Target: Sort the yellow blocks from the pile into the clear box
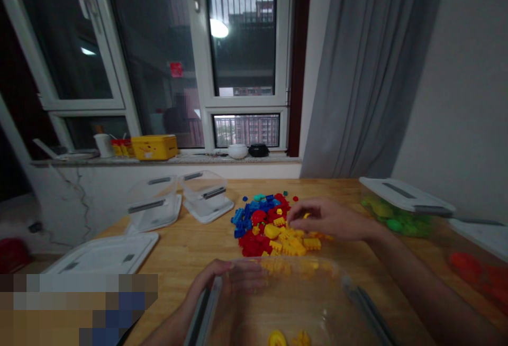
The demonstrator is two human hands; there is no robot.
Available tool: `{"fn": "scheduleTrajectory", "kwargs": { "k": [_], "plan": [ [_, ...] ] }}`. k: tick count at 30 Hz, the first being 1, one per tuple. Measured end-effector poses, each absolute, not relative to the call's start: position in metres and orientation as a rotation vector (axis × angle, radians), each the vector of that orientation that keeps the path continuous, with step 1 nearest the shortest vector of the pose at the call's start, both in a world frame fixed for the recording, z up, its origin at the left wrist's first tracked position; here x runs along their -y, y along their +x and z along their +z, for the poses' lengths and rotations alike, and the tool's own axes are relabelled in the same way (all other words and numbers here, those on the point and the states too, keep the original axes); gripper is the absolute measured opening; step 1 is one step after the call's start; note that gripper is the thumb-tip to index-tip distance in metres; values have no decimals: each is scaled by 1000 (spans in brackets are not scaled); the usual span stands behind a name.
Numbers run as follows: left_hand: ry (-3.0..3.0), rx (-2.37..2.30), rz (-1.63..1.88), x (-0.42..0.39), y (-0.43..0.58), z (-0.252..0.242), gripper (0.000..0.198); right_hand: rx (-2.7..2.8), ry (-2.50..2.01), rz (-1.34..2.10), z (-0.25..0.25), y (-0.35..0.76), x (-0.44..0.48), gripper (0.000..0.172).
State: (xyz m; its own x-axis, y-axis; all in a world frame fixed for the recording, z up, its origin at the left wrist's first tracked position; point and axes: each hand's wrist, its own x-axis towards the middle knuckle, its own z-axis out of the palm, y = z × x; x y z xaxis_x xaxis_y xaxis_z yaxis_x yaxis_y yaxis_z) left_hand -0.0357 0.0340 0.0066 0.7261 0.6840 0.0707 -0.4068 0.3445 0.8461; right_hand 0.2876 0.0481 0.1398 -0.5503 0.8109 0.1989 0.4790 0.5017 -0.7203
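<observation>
A clear plastic box (286, 303) with grey side latches stands close in front of me, two yellow pieces (277, 337) on its bottom. My left hand (226, 277) holds the box at its far left corner, fingers stretched along the far wall and seen through the plastic. Beyond the box lies a pile of toy building blocks: yellow blocks (291, 243) nearest my right hand, red blocks (254, 244) and blue blocks (248, 216). My right hand (321, 219) hovers at the right of the pile over the yellow ones, fingers curved and apart; no block shows clearly between them.
Two clear boxes (148, 192) stand on white lids at the back left, with another white lid (107, 253) nearer. At right are a lidded box of green pieces (395, 224) and a box with red-orange pieces (476, 277). A window sill (198, 160) runs behind the wooden table.
</observation>
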Motion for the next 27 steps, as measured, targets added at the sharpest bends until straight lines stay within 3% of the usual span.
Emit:
{"fn": "scheduleTrajectory", "kwargs": {
  "k": [5, 11, 14, 18, 23, 27],
  "plan": [
    [1034, -254, 659, -41, -40, 4, 56, 1667, -1365, 422, 89, 362, -133, 36],
    [1051, -286, 621, -47, -40, 1, 56, 1448, -1684, 256, 2, 428, -170, 37],
    [1027, -293, 637, -44, -39, 2, 56, 1476, -1733, 221, -29, 443, -168, 29],
    [1014, -305, 693, -36, -36, 5, 58, 1523, -1732, 205, -50, 453, -173, 31],
    [999, -307, 718, -34, -35, 5, 59, 1557, -1724, 176, -62, 457, -185, 16],
    [978, -333, 722, -33, -36, 6, 53, 1567, -1718, 123, -67, 457, -181, 14]
  ]
}}
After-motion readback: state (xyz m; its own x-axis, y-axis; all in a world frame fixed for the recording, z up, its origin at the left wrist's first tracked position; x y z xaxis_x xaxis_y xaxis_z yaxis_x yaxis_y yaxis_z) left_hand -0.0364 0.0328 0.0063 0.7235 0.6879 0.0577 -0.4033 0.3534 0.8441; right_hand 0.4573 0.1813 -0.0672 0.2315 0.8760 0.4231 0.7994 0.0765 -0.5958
